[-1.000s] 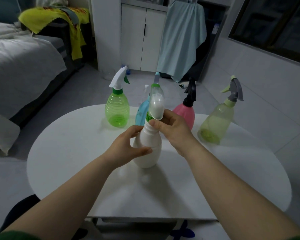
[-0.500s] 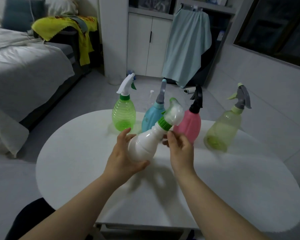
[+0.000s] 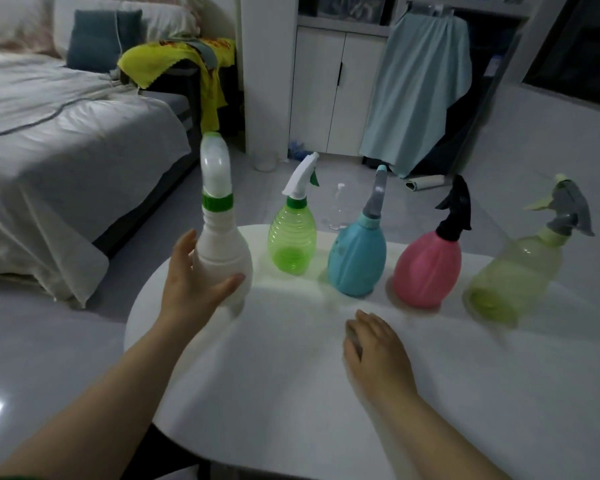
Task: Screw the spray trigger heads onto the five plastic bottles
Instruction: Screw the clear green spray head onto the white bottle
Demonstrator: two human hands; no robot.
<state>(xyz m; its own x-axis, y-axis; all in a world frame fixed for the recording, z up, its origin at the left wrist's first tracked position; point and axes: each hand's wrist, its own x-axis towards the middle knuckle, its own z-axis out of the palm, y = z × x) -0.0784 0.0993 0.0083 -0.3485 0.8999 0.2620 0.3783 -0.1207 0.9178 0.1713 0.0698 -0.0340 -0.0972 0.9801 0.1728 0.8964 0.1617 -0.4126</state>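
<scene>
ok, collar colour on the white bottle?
Green collar, clearest in the head view.

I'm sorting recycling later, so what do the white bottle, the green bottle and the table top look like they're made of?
White bottle: opaque plastic, satin sheen, moulded ridges at the neck.
Green bottle: clear tinted plastic; light passes through, ribbed walls.
Table: smooth matte white top, perhaps laminate or painted board; the look leaves it open.

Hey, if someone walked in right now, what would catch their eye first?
A row of five plastic spray bottles along the round white table's far edge. The left hand grips the white bottle with the green collar at the row's left end; the right hand rests empty on the tabletop.
</scene>
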